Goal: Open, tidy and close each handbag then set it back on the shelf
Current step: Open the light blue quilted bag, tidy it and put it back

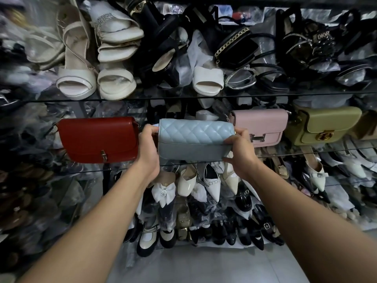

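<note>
Both hands' fingers grip the closed, pale-blue quilted handbag by its ends.

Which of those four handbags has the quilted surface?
The pale blue handbag, held between both hands, is stitched in diamond quilting. The red handbag, pink handbag and olive handbag are smooth.

The soft quilted handbag I hold is pale blue, with a diamond pattern stitched on its flap and a plain grey-blue front. On the glass shelf, the smooth bag toward the left edge is dark red with a small gold clasp. Toward the right edge, one leather bag is pink with a silver buckle, and the next bag is olive green with a gold lock.
</note>
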